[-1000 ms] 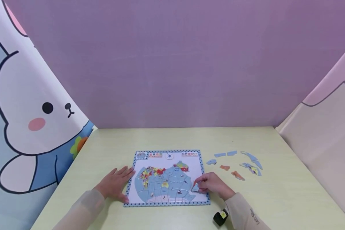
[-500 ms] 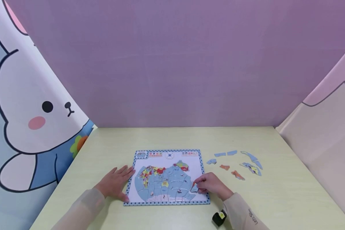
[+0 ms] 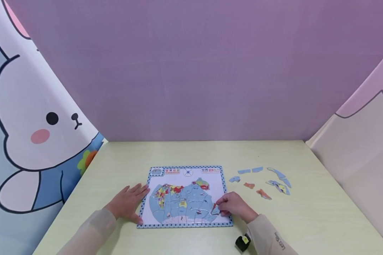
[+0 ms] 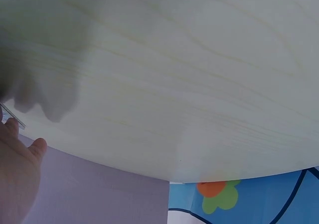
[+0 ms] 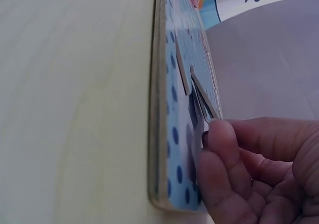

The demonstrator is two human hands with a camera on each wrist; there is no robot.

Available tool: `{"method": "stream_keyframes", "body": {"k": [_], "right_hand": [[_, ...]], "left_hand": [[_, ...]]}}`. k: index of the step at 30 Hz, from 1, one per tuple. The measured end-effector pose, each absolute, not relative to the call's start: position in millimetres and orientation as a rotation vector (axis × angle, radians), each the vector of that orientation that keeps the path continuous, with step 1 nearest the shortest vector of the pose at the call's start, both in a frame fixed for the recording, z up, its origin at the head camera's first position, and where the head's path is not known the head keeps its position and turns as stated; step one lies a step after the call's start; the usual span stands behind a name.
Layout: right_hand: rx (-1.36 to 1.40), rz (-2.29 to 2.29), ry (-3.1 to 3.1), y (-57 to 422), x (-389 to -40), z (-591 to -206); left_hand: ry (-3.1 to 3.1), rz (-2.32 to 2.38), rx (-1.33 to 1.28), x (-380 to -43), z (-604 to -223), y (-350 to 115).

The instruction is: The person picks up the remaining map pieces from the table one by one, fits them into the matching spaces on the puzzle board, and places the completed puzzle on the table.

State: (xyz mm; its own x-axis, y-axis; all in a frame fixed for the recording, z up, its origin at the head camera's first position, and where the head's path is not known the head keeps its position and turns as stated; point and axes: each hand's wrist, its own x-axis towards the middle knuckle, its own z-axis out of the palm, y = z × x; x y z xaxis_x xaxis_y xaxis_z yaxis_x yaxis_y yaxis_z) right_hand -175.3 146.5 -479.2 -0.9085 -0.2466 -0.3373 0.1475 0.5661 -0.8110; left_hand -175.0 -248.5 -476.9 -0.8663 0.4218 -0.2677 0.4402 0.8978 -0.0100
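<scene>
A white world map jigsaw board (image 3: pixel 178 176) with a dotted blue border lies flat on the table, partly filled with joined blue map pieces (image 3: pixel 191 200). My left hand (image 3: pixel 127 204) rests with spread fingers along the board's left edge; part of it shows in the left wrist view (image 4: pixel 20 176). Over the board's right side, my right hand (image 3: pixel 237 206) pinches a blue and red puzzle piece (image 3: pixel 215 210) between thumb and fingers. In the right wrist view, that hand (image 5: pixel 264 174) holds the piece (image 5: pixel 205 97) tilted, its edge right at the joined pieces.
Several loose puzzle pieces lie right of the board, among them an orange piece (image 3: pixel 264 194), a blue and yellow piece (image 3: pixel 279 187) and a blue strip (image 3: pixel 257 169). A black object (image 3: pixel 243 243) sits by the right sleeve. A purple panel (image 3: pixel 191 71) rises behind the table.
My right hand has shifted very slightly, and the piece in it has turned a little against the joined pieces. The left hand stays at the board's left edge.
</scene>
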Motion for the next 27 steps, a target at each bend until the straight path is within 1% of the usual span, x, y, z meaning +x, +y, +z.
{"method": "stream_keyframes", "body": {"k": [27], "right_hand": [[-0.141, -1.169, 2.479, 140.2, -171.1, -472.1]], "left_hand": [[2.787, -0.097, 0.620, -175.0, -476.6, -248.5]]}}
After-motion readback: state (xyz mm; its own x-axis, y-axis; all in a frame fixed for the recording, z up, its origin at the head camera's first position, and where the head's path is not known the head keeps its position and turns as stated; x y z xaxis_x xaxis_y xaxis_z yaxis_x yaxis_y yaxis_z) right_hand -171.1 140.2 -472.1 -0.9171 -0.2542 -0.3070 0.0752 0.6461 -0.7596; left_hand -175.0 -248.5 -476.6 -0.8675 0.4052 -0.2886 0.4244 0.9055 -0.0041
